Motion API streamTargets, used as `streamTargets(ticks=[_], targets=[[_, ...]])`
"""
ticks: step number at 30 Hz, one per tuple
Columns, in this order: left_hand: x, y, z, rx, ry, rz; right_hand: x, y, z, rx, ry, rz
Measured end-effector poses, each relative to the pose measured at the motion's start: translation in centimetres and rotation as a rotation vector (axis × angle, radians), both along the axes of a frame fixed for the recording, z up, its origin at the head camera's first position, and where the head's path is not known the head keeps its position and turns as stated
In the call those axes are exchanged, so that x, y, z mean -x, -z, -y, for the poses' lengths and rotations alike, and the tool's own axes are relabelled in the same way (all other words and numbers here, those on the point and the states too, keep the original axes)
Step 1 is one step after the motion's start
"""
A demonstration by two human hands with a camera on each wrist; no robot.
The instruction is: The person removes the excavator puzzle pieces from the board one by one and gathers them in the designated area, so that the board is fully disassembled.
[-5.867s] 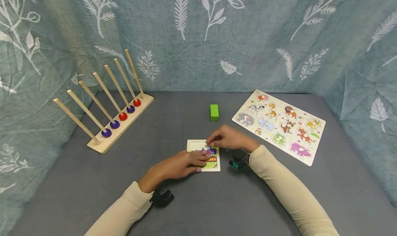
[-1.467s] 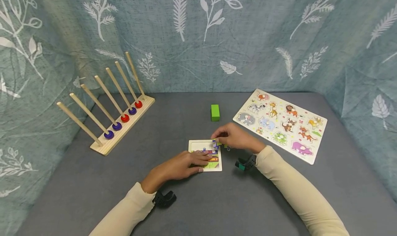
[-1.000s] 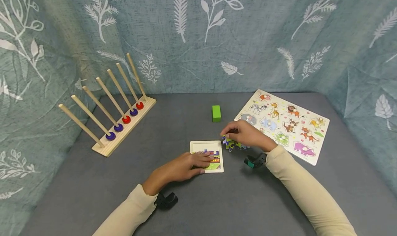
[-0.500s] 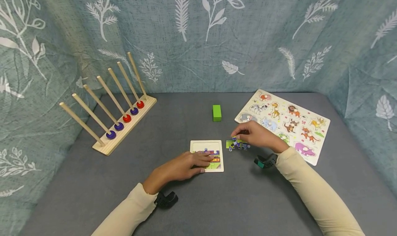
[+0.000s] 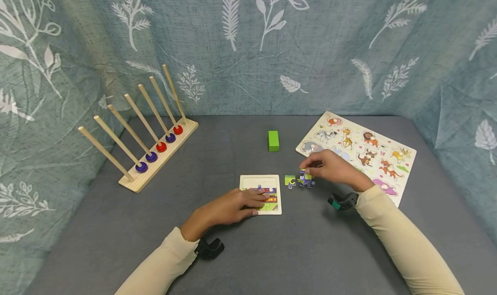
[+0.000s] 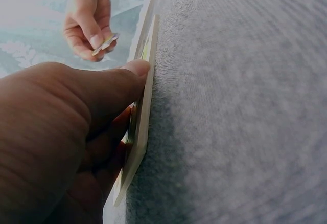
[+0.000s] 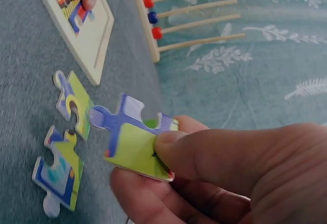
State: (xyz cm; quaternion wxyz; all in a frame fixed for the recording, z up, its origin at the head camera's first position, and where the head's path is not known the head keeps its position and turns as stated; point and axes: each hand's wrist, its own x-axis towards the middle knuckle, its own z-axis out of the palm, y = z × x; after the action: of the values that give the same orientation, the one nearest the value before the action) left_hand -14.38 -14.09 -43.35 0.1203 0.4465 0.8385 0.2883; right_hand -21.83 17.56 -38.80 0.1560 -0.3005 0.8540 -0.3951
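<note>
My left hand rests on a small wooden jigsaw tray, its fingers laid over the pieces fitted in the lower part. The left wrist view shows its thumb touching the tray's edge. The tray's upper part shows bare wood. To the right of the tray, my right hand pinches a green and purple jigsaw piece between thumb and fingers, held above the table. Below it in the right wrist view lie two loose jigsaw pieces, one nearer the tray and another beside it.
A green block stands behind the tray. At back left is a wooden peg stand with red and blue beads. An animal puzzle board lies at the right, partly behind my right forearm. A patterned cloth hangs behind.
My right hand has moved from the tray's upper right corner to the right, carrying the jigsaw piece over the loose ones. My left hand stays on the tray.
</note>
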Motion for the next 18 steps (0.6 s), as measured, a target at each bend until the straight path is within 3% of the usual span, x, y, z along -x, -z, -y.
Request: streamTargets(ticks=[7,18], targets=[[0.1,0.2,-0.2,-0.002,-0.007,0.02,-0.2,-0.3,-1.4,-0.001,-0.005,0.07],[0.1,0.3,0.1,-0.01,0.0,0.033,0.0,0.1,-2.7,-0.042,-0.014,0.067]])
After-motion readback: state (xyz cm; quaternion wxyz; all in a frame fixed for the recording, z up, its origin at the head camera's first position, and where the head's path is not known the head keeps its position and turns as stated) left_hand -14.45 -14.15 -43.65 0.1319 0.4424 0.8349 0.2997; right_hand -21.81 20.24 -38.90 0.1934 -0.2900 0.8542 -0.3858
